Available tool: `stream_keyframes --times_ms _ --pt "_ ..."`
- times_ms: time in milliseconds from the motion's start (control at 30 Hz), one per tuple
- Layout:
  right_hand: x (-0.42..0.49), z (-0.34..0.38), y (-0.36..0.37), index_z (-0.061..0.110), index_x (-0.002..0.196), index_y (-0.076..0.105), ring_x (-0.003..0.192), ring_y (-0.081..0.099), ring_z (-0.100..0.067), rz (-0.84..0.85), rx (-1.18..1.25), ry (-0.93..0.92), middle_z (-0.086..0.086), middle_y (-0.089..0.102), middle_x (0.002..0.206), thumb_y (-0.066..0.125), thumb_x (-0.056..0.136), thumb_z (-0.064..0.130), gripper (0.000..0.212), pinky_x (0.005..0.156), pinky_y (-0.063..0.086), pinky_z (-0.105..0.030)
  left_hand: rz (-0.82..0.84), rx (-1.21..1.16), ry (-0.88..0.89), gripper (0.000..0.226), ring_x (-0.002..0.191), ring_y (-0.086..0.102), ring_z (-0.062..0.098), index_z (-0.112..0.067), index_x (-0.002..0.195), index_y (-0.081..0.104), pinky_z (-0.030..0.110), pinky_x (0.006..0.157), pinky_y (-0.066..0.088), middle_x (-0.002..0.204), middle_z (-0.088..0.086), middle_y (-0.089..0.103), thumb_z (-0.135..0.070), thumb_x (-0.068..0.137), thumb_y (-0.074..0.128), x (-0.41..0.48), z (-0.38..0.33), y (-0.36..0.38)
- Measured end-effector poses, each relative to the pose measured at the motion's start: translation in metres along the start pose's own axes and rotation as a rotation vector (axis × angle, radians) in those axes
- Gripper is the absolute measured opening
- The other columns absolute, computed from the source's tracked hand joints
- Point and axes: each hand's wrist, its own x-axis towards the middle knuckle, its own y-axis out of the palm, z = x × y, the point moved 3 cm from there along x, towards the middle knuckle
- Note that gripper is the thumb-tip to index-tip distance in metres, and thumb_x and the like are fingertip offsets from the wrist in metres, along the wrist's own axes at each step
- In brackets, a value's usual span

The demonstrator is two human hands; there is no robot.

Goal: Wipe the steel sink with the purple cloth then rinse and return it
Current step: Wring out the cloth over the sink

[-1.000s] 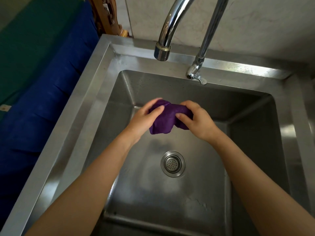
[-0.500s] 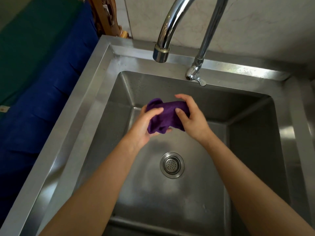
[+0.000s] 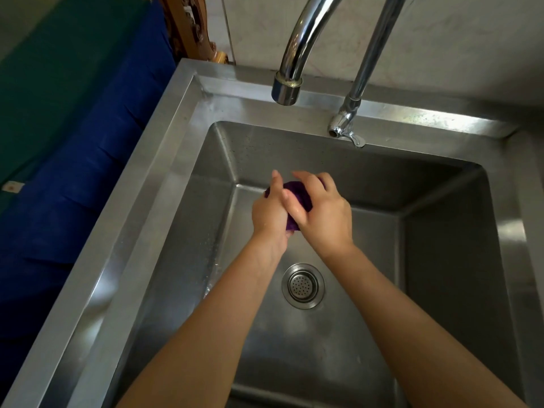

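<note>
The purple cloth [image 3: 298, 193] is bunched into a small wad, held in the air above the basin of the steel sink [image 3: 182, 184]. My left hand [image 3: 269, 213] and my right hand [image 3: 322, 210] close round it from either side, pressed together, and only small patches of purple show between the fingers. The hands hover past the round drain strainer [image 3: 303, 285], below and in front of the faucet spout [image 3: 287, 89]. No water is running from the spout.
The faucet's upright pipe and small tap [image 3: 347, 125] rise from the sink's back ledge. A blue and green cloth surface [image 3: 73, 142] lies along the sink's left side. A carved wooden piece [image 3: 191, 28] stands at the back left corner. The wall is close behind.
The cloth was held loosely spread between both hands; now the hands have come together and squeezed it into a tight wad, almost hiding it.
</note>
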Motion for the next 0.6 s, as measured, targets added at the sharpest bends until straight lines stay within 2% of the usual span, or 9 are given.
stream_keyframes --times_ms 67,100,167,200,367,500,600 --pt "0.004 -0.001 0.003 0.014 0.090 0.068 0.061 0.063 -0.035 -0.072 -0.066 -0.064 -0.011 0.065 0.081 0.036 0.085 0.051 0.050 0.052 0.048 -0.033 -0.093 -0.047 0.066 0.039 0.049 0.059 0.014 -0.016 0.068 0.058 0.018 0.039 0.044 0.059 0.000 0.059 -0.047 0.090 0.051 -0.002 0.000 -0.001" --pt "0.007 -0.002 0.005 0.011 0.077 0.067 0.052 0.060 -0.035 -0.106 -0.099 -0.086 -0.012 0.064 0.068 0.037 0.088 0.045 0.046 0.046 0.043 -0.031 -0.126 -0.069 0.101 0.037 0.059 0.063 0.018 -0.018 0.064 0.060 0.029 0.047 0.054 0.062 0.000 0.063 -0.044 0.089 0.054 -0.002 0.001 0.000" --pt "0.009 -0.003 0.008 0.008 0.062 0.059 0.041 0.054 -0.036 -0.142 -0.158 -0.096 -0.013 0.059 0.052 0.035 0.091 0.035 0.046 0.041 0.035 -0.027 -0.206 0.007 0.194 0.039 0.069 0.065 0.023 -0.020 0.054 0.062 0.047 0.069 0.058 0.062 -0.001 0.065 -0.042 0.086 0.055 -0.001 0.002 -0.003" --pt "0.010 -0.004 0.008 0.007 0.061 0.058 0.040 0.054 -0.036 -0.136 -0.170 -0.095 -0.014 0.058 0.050 0.033 0.092 0.033 0.048 0.041 0.035 -0.028 -0.239 0.082 0.242 0.041 0.067 0.064 0.022 -0.020 0.051 0.061 0.047 0.074 0.057 0.059 -0.002 0.064 -0.041 0.086 0.055 -0.001 0.002 -0.005" --pt "0.011 -0.007 0.008 0.003 0.071 0.060 0.058 0.060 -0.042 -0.032 -0.083 -0.017 -0.022 0.065 0.062 0.020 0.095 0.036 0.057 0.054 0.043 -0.037 -0.305 0.349 0.516 0.044 0.057 0.053 0.015 -0.020 0.050 0.049 0.028 0.060 0.041 0.052 -0.007 0.053 -0.032 0.092 0.051 -0.015 -0.015 -0.003" --pt "0.017 -0.007 0.006 0.000 0.076 0.061 0.077 0.061 -0.042 0.078 0.079 0.141 -0.027 0.067 0.080 0.028 0.101 0.026 0.049 0.069 0.045 -0.041 -0.272 0.444 0.695 0.042 0.056 0.051 0.019 -0.023 0.050 0.044 0.030 0.061 0.042 0.049 -0.006 0.049 -0.031 0.090 0.054 -0.017 -0.022 -0.003" --pt "0.021 -0.007 0.004 0.008 0.065 0.051 0.081 0.059 -0.038 0.162 0.168 0.284 -0.027 0.066 0.085 0.029 0.101 0.026 0.045 0.068 0.036 -0.034 -0.231 0.458 0.812 0.042 0.050 0.043 0.016 -0.026 0.047 0.037 0.032 0.057 0.041 0.045 -0.008 0.042 -0.034 0.086 0.052 -0.016 -0.024 -0.003"
